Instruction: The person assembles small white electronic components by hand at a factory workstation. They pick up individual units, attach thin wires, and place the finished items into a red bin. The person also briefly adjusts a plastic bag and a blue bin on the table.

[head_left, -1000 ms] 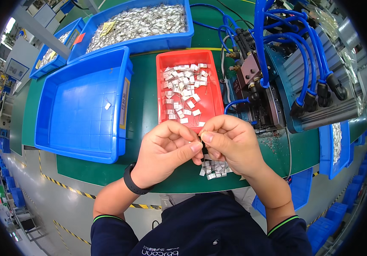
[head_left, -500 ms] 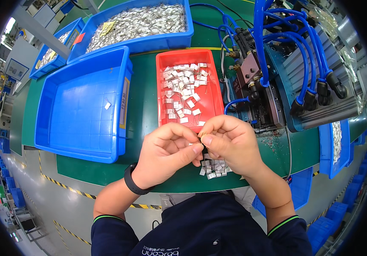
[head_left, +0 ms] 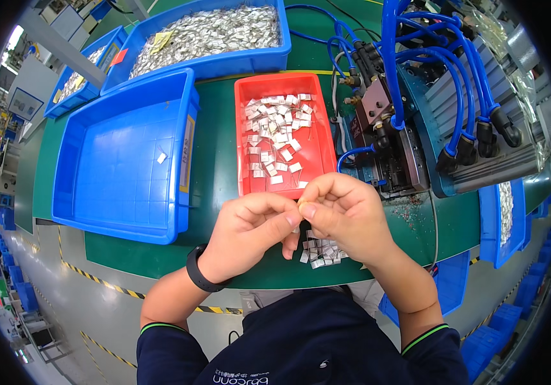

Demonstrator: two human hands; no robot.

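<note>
My left hand [head_left: 246,231], with a black band on its wrist, and my right hand [head_left: 349,221] meet fingertip to fingertip over the table's near part. Both are closed in a pinch, thumb against forefinger. What they pinch is tiny and mostly hidden by the fingers. Just beyond them is a red tray [head_left: 324,128] holding many small white block-shaped parts [head_left: 279,125] with thin wire leads. A pile of similar white parts [head_left: 322,251] lies on the green table by the near edge, partly covered by my right hand.
An open blue bin [head_left: 121,160] at left holds one white part [head_left: 162,158]. Behind it, a larger blue bin [head_left: 243,63] is full of leaded parts. At right stands a machine [head_left: 384,122] with blue air hoses [head_left: 389,64]. Dark debris [head_left: 407,215] is scattered near its base.
The lower fingers of my left hand have shifted slightly downward and uncurled a little. Both pinches stay together in nearly the same place, and the trays have not moved.
</note>
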